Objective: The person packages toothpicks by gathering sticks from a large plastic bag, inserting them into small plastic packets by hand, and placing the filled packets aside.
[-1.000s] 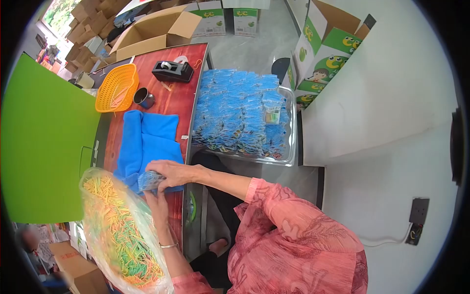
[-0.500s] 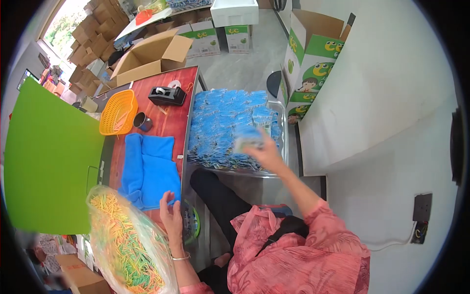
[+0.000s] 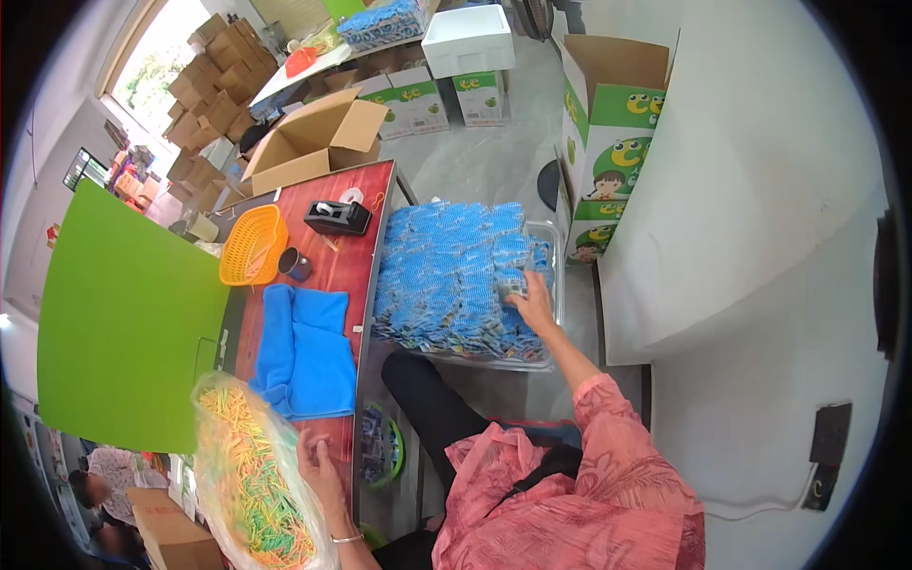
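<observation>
My right hand (image 3: pixel 535 306) reaches over the right part of a clear tray (image 3: pixel 559 285) heaped with small blue-and-white packets (image 3: pixel 446 271). Its fingers are closed round one packet (image 3: pixel 513 283), which rests on the pile. Near the table's front edge, beside a bag of thin coloured sticks (image 3: pixel 249 475), my left hand (image 3: pixel 321 467) hovers with its fingers apart and nothing in them. A folded blue cloth (image 3: pixel 309 356) lies on the red table (image 3: pixel 332 256) beyond my left hand.
On the table are a yellow basket (image 3: pixel 255 245), a metal cup (image 3: pixel 295 264) and a black tape dispenser (image 3: pixel 338 218). A green board (image 3: pixel 133 332) stands at left. Open cartons (image 3: pixel 318 138) are behind; tall printed boxes (image 3: pixel 617 152) stand at right. Another person (image 3: pixel 109 480) is at lower left.
My right hand has carried a packet from over the blue cloth to the right side of the pile. My left hand has moved back from the cloth and opened. The view has tilted up.
</observation>
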Tool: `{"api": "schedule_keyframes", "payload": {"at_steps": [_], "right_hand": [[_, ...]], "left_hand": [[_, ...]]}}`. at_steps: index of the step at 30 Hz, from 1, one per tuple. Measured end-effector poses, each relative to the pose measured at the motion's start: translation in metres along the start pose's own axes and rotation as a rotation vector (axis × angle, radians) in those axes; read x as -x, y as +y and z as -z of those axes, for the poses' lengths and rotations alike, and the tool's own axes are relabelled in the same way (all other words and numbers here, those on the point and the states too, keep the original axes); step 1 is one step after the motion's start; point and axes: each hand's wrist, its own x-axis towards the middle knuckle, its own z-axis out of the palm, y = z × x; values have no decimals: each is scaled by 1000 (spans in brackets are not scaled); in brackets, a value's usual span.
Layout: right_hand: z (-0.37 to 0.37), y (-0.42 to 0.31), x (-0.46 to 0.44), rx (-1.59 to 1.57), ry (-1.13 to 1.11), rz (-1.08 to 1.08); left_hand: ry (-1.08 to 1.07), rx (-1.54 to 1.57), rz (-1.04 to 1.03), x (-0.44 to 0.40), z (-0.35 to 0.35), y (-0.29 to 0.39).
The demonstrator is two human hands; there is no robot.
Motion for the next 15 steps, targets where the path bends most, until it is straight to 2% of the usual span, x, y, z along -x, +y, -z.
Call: {"api": "schedule_keyframes", "payload": {"at_steps": [3, 6, 9, 12, 15], "right_hand": [[-2, 3, 1, 192, 36, 104], [0, -13, 7, 516, 4, -40], [13, -45, 5, 640, -95, -97], [20, -59, -1, 521, -223, -365], [19, -23, 4, 411, -192, -245]], "left_hand": [[-17, -2, 12, 4, 0, -5], [5, 110, 76, 9, -6, -12], [-21, 86, 73, 13, -10, 1], [-34, 92, 90, 20, -10, 7], [-4, 203, 150, 28, -3, -9]]}}
